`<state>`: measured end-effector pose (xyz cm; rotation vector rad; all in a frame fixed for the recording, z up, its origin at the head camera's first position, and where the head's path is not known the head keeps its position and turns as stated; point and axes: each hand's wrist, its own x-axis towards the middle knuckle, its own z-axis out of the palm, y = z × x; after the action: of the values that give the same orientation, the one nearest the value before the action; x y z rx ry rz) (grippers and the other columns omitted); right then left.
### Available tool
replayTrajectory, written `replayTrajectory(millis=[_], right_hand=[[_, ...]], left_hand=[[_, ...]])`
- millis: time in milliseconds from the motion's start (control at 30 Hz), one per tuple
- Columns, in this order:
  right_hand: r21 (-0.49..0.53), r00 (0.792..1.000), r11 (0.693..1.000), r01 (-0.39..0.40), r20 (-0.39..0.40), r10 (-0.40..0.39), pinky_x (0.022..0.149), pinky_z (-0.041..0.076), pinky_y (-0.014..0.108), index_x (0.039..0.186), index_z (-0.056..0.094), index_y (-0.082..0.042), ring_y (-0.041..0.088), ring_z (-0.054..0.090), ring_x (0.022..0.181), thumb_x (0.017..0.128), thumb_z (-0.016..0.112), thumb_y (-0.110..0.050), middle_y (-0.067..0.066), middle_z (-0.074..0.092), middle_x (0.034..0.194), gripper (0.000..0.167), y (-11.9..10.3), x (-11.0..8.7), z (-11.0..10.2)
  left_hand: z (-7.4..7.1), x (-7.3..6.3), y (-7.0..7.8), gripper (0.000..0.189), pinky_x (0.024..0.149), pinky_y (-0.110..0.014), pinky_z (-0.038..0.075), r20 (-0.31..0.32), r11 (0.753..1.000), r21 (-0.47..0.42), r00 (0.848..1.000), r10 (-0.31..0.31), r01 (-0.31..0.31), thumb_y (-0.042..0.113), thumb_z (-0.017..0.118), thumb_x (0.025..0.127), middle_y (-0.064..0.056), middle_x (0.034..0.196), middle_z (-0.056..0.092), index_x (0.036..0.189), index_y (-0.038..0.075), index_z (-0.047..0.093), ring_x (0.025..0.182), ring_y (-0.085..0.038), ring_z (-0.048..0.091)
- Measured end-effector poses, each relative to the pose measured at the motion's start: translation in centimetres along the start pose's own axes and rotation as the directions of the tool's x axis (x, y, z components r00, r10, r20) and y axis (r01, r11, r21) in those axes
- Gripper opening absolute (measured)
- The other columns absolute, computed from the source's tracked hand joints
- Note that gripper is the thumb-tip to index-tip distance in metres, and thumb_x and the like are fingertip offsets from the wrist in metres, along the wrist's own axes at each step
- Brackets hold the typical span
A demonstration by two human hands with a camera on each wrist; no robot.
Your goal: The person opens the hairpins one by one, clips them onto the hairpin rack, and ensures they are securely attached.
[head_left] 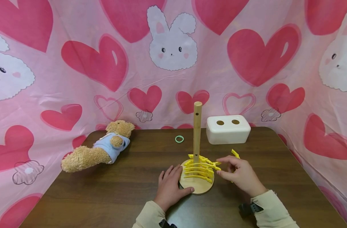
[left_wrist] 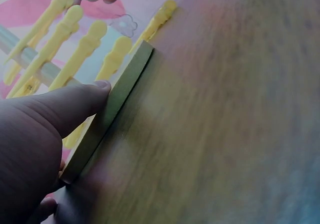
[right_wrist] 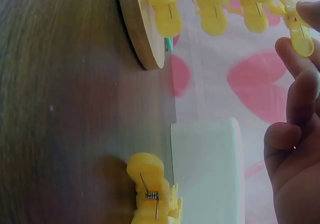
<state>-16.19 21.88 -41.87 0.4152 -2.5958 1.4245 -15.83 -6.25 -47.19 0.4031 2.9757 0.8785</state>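
A wooden stand, with an upright post (head_left: 197,133) on a round base (head_left: 200,189), stands before me. Several yellow spring clips (right_wrist: 211,13) are stacked one above another around the post's lower part. My left hand (head_left: 170,187) rests at the base's left and front edge, its thumb lying across the rim in the left wrist view. With thumb and index finger my right hand (head_left: 240,175) pinches the rounded end of the top yellow spring clip (right_wrist: 299,37), which reaches across to the post. Another yellow clip (right_wrist: 148,184), its metal spring showing, is on the table beyond the right hand.
A teddy bear (head_left: 112,147) in a blue top lies at the table's left. Behind the stand are a green ring (head_left: 179,139) and a white box (head_left: 229,134) with two round holes. A pink heart-patterned cloth (head_left: 173,82) hangs along the back.
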Motion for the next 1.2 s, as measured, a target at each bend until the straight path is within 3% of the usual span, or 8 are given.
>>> replayTrajectory(millis=[500, 733, 933, 1200], right_hand=[[0.024, 0.999, 0.999, 0.034, -0.022, -0.033, 0.049, 0.041, 0.025, 0.11, 0.075, -0.014, 0.012, 0.051, 0.059, 0.08, 0.084, -0.01, -0.003, 0.058, 0.075, 0.031, -0.6, 0.1, 1.1], [0.081, 0.998, 0.995, 0.065, -0.017, -0.064, 0.051, 0.042, 0.025, 0.114, 0.074, -0.008, 0.011, 0.051, 0.062, 0.083, 0.083, -0.014, 0.006, 0.066, 0.09, 0.033, -0.8, 0.0, 2.0], [0.075, 0.997, 0.995, 0.069, -0.032, -0.067, 0.052, 0.042, 0.024, 0.116, 0.074, -0.011, 0.01, 0.051, 0.064, 0.083, 0.083, -0.014, 0.002, 0.067, 0.094, 0.035, -0.8, -0.1, 2.1], [0.056, 0.999, 0.998, 0.032, 0.024, -0.033, 0.056, 0.048, 0.025, 0.118, 0.073, -0.011, 0.013, 0.057, 0.069, 0.083, 0.083, -0.018, -0.002, 0.067, 0.098, 0.037, -0.8, 0.1, 1.7]], left_hand=[[-0.2, -0.1, 0.3, 0.094, 0.113, -0.069, 0.014, 0.015, 1.0, -0.015, 1.0, -0.016, 0.016, 0.065, 0.076, 0.076, -0.006, 0.155, 0.045, 0.15, 0.014, 0.048, 0.145, -0.037, 0.032], [-0.1, -0.1, 0.3, 0.094, 0.113, -0.069, 0.014, 0.018, 1.0, -0.024, 1.0, -0.009, 0.01, 0.066, 0.076, 0.076, -0.006, 0.155, 0.045, 0.149, 0.015, 0.049, 0.145, -0.038, 0.032], [-0.1, 0.0, 0.3, 0.093, 0.113, -0.069, 0.014, 0.017, 1.0, -0.019, 1.0, -0.005, 0.005, 0.066, 0.076, 0.076, -0.006, 0.155, 0.045, 0.149, 0.015, 0.049, 0.145, -0.038, 0.032], [-0.1, 0.0, 0.1, 0.092, 0.112, -0.069, 0.015, 0.0, 1.0, -0.022, 1.0, 0.006, -0.006, 0.065, 0.077, 0.076, -0.007, 0.154, 0.046, 0.148, 0.014, 0.05, 0.144, -0.038, 0.033]])
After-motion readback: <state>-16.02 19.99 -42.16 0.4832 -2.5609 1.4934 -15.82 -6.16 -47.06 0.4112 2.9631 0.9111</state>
